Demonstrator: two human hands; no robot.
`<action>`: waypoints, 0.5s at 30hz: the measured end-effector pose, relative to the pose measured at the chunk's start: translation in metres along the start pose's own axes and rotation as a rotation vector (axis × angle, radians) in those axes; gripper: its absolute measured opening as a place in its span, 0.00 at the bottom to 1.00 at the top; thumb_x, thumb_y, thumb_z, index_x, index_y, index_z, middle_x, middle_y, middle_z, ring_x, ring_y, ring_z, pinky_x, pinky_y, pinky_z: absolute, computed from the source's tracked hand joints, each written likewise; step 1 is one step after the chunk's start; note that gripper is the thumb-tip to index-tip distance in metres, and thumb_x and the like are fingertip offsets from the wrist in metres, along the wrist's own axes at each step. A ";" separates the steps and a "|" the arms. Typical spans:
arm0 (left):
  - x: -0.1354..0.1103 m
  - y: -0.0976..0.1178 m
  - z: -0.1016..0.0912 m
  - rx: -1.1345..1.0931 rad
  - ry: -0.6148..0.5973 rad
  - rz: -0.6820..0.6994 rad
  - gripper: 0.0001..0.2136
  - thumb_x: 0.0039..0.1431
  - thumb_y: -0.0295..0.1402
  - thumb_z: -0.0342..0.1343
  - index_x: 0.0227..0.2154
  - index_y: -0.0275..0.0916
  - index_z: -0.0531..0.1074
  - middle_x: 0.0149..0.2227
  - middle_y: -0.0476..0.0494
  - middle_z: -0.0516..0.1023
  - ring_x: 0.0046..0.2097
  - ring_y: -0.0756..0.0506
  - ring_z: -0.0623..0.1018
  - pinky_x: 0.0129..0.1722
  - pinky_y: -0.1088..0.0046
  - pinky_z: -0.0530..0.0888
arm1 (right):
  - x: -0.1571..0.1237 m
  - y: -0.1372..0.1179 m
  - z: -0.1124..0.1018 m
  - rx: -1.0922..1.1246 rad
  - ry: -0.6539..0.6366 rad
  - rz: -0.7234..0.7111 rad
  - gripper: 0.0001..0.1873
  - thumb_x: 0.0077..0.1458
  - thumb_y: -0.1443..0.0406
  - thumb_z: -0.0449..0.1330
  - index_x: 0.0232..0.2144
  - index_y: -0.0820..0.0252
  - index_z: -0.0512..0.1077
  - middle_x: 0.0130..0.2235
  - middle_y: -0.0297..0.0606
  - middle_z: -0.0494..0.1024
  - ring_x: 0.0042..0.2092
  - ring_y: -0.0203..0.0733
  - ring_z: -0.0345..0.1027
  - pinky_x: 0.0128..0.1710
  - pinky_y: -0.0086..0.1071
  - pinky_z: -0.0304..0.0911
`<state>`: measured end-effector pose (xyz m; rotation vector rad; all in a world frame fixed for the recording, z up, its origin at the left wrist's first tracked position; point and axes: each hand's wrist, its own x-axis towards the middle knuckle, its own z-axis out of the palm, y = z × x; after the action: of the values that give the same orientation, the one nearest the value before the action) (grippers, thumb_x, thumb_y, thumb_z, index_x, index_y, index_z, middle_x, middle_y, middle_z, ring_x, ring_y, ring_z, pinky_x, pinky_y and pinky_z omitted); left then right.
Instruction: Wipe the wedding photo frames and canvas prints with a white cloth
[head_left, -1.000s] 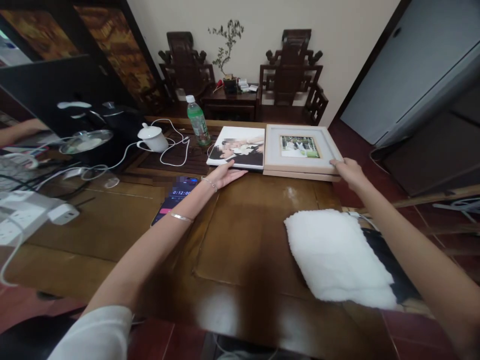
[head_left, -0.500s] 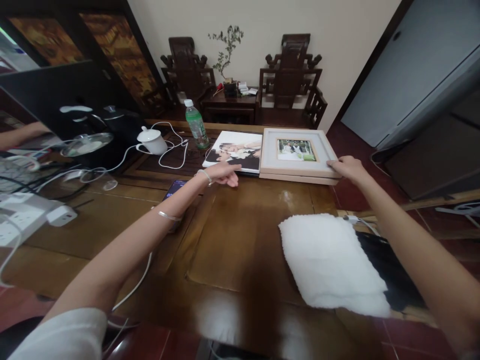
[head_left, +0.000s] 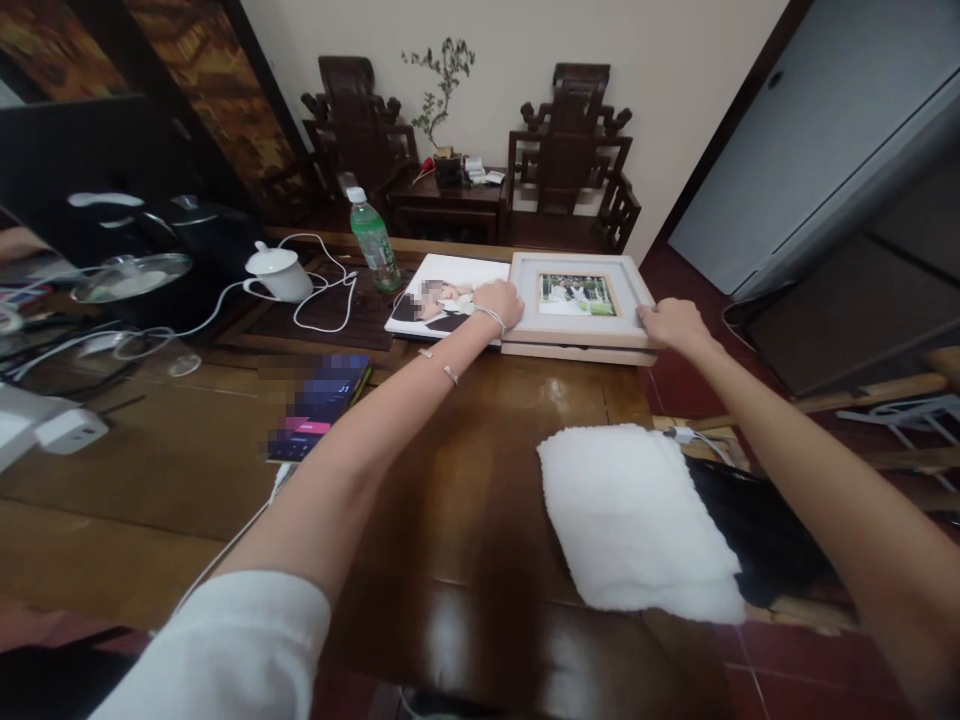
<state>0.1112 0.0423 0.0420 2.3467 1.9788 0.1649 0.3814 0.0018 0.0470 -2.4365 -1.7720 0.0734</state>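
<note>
A pale wooden picture frame (head_left: 529,290) with a small photo in its middle lies on top of another frame (head_left: 577,354) at the far side of the table. My right hand (head_left: 673,325) grips the upper frame's right edge, thumb on top. At its left edge is my left hand (head_left: 499,303), fingers curled round that side. Left of the frames lies a large photo print (head_left: 442,268) showing people in black and white clothes, partly behind my left hand. A folded white fluffy cloth (head_left: 637,520) rests nearer, below my right forearm.
A green-labelled bottle (head_left: 373,240), a lidded white cup (head_left: 277,272) and loose white cables stand or lie to the left. A phone (head_left: 322,400) with a lit screen lies by my left forearm. Wooden chairs (head_left: 574,160) stand behind the table (head_left: 465,480).
My left hand has moved right, from over the photo print to the upper frame's left edge, and its fingers have closed. My right hand stays on the right edge. The view has shifted slightly.
</note>
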 end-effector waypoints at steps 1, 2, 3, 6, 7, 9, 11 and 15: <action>-0.001 0.000 -0.005 -0.008 0.019 0.006 0.20 0.68 0.36 0.45 0.52 0.26 0.72 0.54 0.25 0.73 0.57 0.33 0.73 0.55 0.62 0.69 | -0.003 -0.001 -0.004 0.002 0.016 -0.003 0.27 0.63 0.57 0.50 0.47 0.79 0.75 0.51 0.72 0.74 0.54 0.68 0.69 0.49 0.49 0.64; -0.002 0.001 -0.012 -0.027 0.051 0.000 0.19 0.68 0.35 0.45 0.52 0.26 0.72 0.54 0.25 0.73 0.58 0.33 0.73 0.56 0.62 0.68 | -0.006 -0.001 -0.009 0.007 0.038 -0.006 0.27 0.63 0.58 0.50 0.47 0.80 0.75 0.50 0.72 0.74 0.53 0.67 0.69 0.49 0.48 0.64; -0.004 0.001 -0.020 -0.057 0.089 -0.007 0.19 0.69 0.35 0.45 0.51 0.26 0.72 0.54 0.26 0.72 0.58 0.34 0.72 0.56 0.62 0.67 | -0.011 0.000 -0.016 0.010 0.062 -0.008 0.27 0.63 0.58 0.49 0.46 0.80 0.74 0.50 0.73 0.74 0.53 0.67 0.69 0.49 0.47 0.63; -0.019 0.000 -0.048 -0.238 0.193 -0.009 0.17 0.69 0.36 0.47 0.49 0.26 0.71 0.53 0.27 0.72 0.58 0.32 0.71 0.57 0.61 0.66 | -0.036 0.004 -0.040 0.043 0.182 -0.021 0.28 0.65 0.57 0.45 0.46 0.79 0.72 0.48 0.71 0.75 0.51 0.62 0.69 0.48 0.43 0.61; -0.028 -0.001 -0.058 -0.341 0.211 0.006 0.17 0.69 0.37 0.48 0.47 0.25 0.72 0.51 0.27 0.72 0.59 0.31 0.70 0.58 0.60 0.66 | -0.048 0.006 -0.048 0.067 0.235 -0.023 0.27 0.65 0.56 0.45 0.44 0.76 0.72 0.46 0.69 0.76 0.49 0.59 0.69 0.47 0.42 0.60; -0.052 -0.005 -0.073 -0.583 0.182 0.049 0.16 0.67 0.38 0.52 0.41 0.26 0.72 0.43 0.30 0.75 0.57 0.30 0.71 0.57 0.59 0.67 | -0.076 0.010 -0.062 0.138 0.331 -0.017 0.22 0.64 0.55 0.47 0.35 0.66 0.72 0.39 0.59 0.77 0.41 0.51 0.68 0.42 0.38 0.59; -0.081 -0.011 -0.083 -0.933 0.123 0.092 0.14 0.65 0.39 0.55 0.43 0.29 0.71 0.40 0.37 0.75 0.53 0.33 0.74 0.53 0.60 0.71 | -0.107 0.015 -0.069 0.230 0.363 -0.001 0.18 0.61 0.54 0.51 0.25 0.58 0.66 0.29 0.45 0.74 0.33 0.45 0.62 0.36 0.36 0.56; -0.144 -0.024 -0.091 -1.534 -0.043 -0.022 0.15 0.63 0.35 0.57 0.49 0.32 0.70 0.38 0.42 0.78 0.48 0.37 0.79 0.47 0.63 0.77 | -0.173 0.024 -0.061 0.532 0.309 -0.089 0.20 0.60 0.50 0.50 0.24 0.56 0.64 0.24 0.33 0.64 0.29 0.41 0.57 0.30 0.34 0.52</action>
<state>0.0522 -0.0973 0.1233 1.2225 1.0174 1.1048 0.3577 -0.1747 0.0984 -1.8786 -1.4882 0.1313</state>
